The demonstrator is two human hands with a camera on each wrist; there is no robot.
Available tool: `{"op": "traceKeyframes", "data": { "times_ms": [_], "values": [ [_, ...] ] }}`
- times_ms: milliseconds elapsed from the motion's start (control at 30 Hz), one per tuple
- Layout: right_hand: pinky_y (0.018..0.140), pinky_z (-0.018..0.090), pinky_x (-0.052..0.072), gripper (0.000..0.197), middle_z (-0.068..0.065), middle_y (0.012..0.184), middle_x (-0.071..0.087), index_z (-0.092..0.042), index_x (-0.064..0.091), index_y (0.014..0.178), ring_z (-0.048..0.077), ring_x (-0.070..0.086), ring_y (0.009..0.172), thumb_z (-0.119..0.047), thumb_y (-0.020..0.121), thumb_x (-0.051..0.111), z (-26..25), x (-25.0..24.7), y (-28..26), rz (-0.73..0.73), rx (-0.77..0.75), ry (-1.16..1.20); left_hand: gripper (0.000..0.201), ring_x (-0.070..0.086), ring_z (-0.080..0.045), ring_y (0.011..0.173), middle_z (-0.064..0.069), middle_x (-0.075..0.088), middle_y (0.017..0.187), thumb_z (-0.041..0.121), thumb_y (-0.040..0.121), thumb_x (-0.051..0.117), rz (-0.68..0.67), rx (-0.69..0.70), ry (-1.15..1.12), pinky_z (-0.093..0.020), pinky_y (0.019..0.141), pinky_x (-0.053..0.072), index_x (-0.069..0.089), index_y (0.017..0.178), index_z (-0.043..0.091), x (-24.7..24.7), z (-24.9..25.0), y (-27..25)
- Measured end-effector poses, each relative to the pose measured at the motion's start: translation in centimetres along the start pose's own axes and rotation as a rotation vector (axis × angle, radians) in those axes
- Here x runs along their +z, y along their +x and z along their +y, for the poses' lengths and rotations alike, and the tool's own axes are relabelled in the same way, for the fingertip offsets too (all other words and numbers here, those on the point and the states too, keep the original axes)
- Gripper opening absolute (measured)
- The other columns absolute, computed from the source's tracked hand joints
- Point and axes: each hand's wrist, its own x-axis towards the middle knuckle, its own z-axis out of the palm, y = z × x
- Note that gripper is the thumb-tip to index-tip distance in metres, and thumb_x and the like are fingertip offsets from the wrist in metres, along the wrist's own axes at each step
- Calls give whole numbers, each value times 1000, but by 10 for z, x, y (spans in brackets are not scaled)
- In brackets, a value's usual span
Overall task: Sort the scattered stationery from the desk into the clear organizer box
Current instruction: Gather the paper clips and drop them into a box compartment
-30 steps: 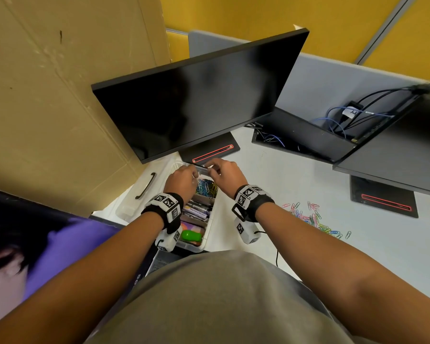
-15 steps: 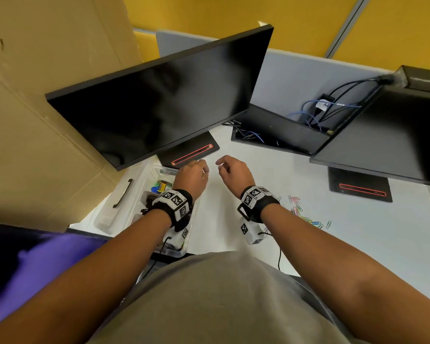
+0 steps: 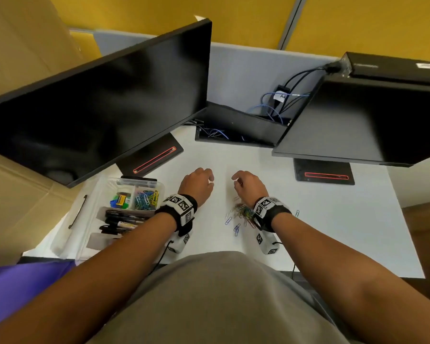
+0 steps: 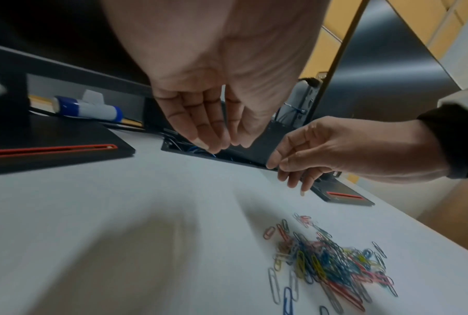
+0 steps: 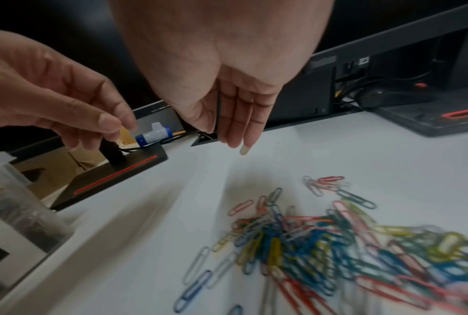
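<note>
White bench (image 3: 333,219) surface runs beneath two dark monitors, with a yellow wall behind. At far left sits the clear organizer box (image 3: 102,194), lid swung open; one compartment already holds coloured clips, with markers in the long tray beside it. To its right hovers the left hand (image 3: 196,186), its fingers (image 4: 200,127) drawn loosely together and gripping nothing. Next comes the right hand (image 3: 248,184), fingers (image 5: 238,119) hanging relaxed and empty above the bench. Below and between the wrists lies the paper clip pile (image 3: 241,213), well apart from the box: a tangled heap of thin wire loops in blue, yellow, red and pink, with strays at its edge.

Handling judgement: clips are light, stiff and slippery on the smooth surface, and likely interlocked. Rake them into a cluster and pinch from the heap's edges, or scoop with both hands cupped.
</note>
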Motion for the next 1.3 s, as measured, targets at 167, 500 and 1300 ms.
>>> {"op": "traceKeyframes", "data": {
  "times_ms": [167, 500, 1300],
  "values": [
    [85, 34, 49, 26, 6, 120, 57, -19, 61, 121, 25, 60, 104, -20, 96, 53, 43, -6, -3, -65, 71, -90, 23, 59, -26, 101, -5, 54, 116, 27, 95, 57, -111, 3, 7, -37, 90, 47, 57, 117, 19, 28, 14, 9],
    [90, 40, 49, 35, 13, 125, 43, -11, 53, 123, 33, 52, 112, -27, 92, 56, 96, -13, -8, -233, 165, -151, 51, 58, -26, 106, -5, 45, 128, 33, 88, 69, -258, -35, 60, -34, 90, 46, 49, 131, 16, 70, 40, 23],
    [72, 39, 49, 42, 11, 114, 48, -7, 53, 113, 29, 50, 101, -18, 80, 75, 125, 4, -20, -326, -165, -263, 55, 52, -28, 101, -10, 44, 118, 22, 78, 76, -363, 74, 213, -35, 76, 44, 42, 119, 10, 138, 75, 31]
  ]
}}
